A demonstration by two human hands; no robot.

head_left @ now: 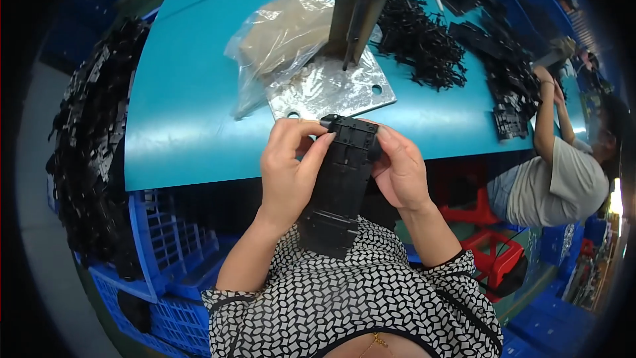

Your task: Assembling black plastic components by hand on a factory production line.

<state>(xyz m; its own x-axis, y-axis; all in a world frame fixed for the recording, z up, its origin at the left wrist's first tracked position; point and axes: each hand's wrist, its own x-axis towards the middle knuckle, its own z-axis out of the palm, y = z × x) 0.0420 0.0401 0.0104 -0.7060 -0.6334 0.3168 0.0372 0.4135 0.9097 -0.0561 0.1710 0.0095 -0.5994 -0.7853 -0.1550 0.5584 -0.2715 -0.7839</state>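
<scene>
A long black moulded plastic part (341,179) is held upright between my two hands, its lower end hanging toward my lap. My left hand (291,166) pinches its upper left corner between thumb and fingers. On the upper right edge, my right hand (403,166) grips with the thumb in front and the fingers mostly hidden behind. The part's top meets the near edge of a silver metal base plate (331,93) in view; whether they touch I cannot tell. Above the plate hangs the thin rod of a bench press (358,20).
A clear plastic bag (285,33) with brownish contents lies beside the plate on the blue-green table (185,126). Small black parts (421,40) are heaped at the back right. Black parts (99,139) fill the left side above blue crates (172,238). A co-worker (563,179) sits at the right, near a red stool (493,258).
</scene>
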